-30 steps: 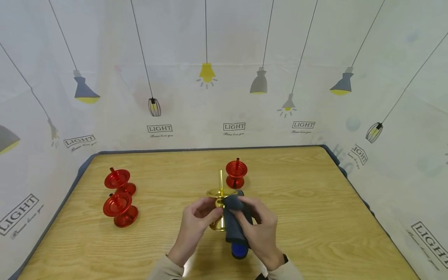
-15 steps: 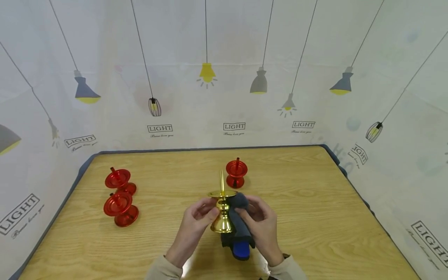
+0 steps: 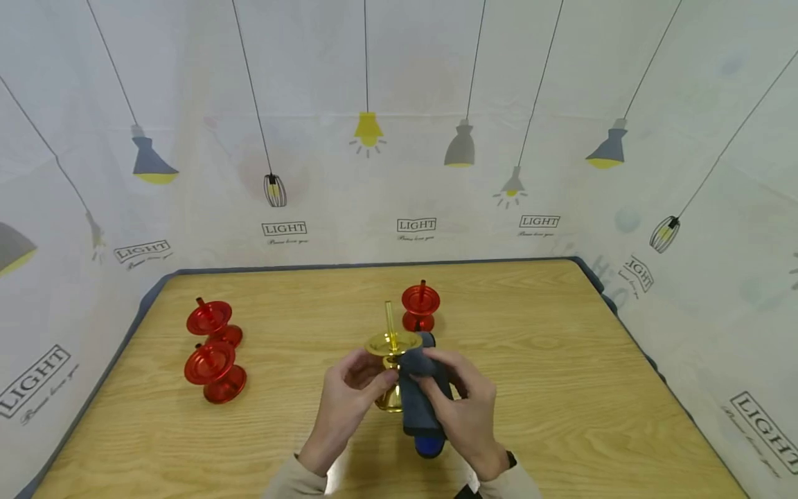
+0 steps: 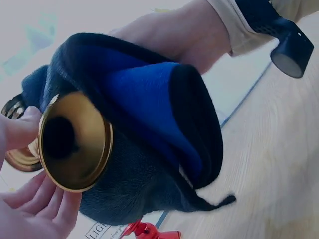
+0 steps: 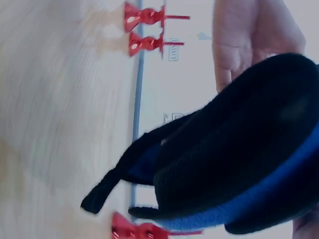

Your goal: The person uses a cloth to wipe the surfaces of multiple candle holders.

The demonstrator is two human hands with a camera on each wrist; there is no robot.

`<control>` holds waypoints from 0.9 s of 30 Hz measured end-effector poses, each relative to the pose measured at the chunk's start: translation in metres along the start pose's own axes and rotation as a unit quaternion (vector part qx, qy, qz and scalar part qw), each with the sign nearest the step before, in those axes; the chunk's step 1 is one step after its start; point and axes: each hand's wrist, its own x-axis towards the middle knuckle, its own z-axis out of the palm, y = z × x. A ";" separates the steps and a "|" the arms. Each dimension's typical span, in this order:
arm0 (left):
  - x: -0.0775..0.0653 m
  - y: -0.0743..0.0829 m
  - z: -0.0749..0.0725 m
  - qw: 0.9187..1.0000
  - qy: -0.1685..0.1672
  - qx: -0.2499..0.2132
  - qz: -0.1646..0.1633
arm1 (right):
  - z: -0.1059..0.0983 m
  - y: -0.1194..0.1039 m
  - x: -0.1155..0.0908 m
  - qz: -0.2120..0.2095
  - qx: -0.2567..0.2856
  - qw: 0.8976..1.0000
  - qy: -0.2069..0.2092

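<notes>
My left hand (image 3: 349, 398) pinches the stem of a gold candlestick (image 3: 393, 343), which has a wide dish and a thin upright tube. The candlestick is held above the table, and its hollow base (image 4: 77, 144) faces the camera in the left wrist view. My right hand (image 3: 466, 409) grips a folded dark grey-blue cloth (image 3: 420, 409) with a bright blue underside, its fingers pressing the cloth against the right side of the stem. That side of the stem and lower body is hidden behind the cloth. In the right wrist view the cloth (image 5: 234, 154) covers most of the candlestick.
Two red candlesticks stand at the left of the wooden table (image 3: 561, 374), one at the back (image 3: 208, 319) and one nearer (image 3: 210, 365). Just beyond the hands is a third red candlestick (image 3: 420, 301). A printed curtain (image 3: 324, 166) surrounds the table.
Half a second ago the cloth was drawn back to the right, baring the stem and base. Now it lies across the right side again, and the dish tips slightly more toward the head camera.
</notes>
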 end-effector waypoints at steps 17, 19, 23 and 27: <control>-0.001 -0.008 -0.002 0.996 -0.019 -0.079 -0.044 | 0.000 0.010 -0.007 0.153 0.090 0.984 0.024; -0.002 -0.006 0.001 0.999 0.010 -0.046 -0.025 | 0.001 0.009 -0.006 0.117 0.055 0.991 0.025; -0.003 -0.004 0.005 0.999 0.018 0.013 0.023 | 0.002 0.002 -0.004 0.010 -0.037 0.999 0.021; -0.003 -0.005 0.004 1.000 0.005 0.021 0.021 | 0.003 -0.004 -0.003 -0.049 -0.083 0.995 0.014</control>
